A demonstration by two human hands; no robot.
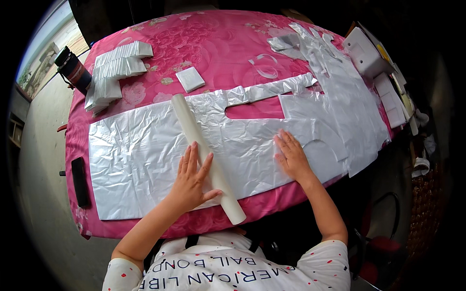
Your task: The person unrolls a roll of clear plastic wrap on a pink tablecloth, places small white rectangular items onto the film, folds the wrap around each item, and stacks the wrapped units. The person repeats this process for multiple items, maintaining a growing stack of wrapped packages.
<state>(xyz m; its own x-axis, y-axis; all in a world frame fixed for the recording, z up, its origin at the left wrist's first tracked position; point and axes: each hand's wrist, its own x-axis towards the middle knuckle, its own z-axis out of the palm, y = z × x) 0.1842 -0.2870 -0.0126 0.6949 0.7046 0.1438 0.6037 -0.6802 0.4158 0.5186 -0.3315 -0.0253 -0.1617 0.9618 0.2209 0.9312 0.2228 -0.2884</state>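
Under left hand (191, 177) and right hand (292, 157): white plastic sheeting (141, 160), glossy, crinkled, flat on a pink floral tablecloth (208, 53), a long rounded cutout baring pink toward its far side. Slantwise across it, at left hand: a pale, smooth roll (218, 176), far end leaning left, near end past the sheeting's edge. Forearms (150, 218) bare, reaching forward and angled inward, palms down. Left hand: spread wide, index finger and thumb against the roll. Right hand: fingers slightly apart, a little blurred, over the sheeting, well right of the roll; pressing or just skimming, cannot tell. Farther out: more white plastic (359, 126) rightward; beyond the roll, a small white packet (191, 79); far left, rows of folded packets (119, 63), dark bottle (75, 70) beside them; black case (80, 183) near the left edge.
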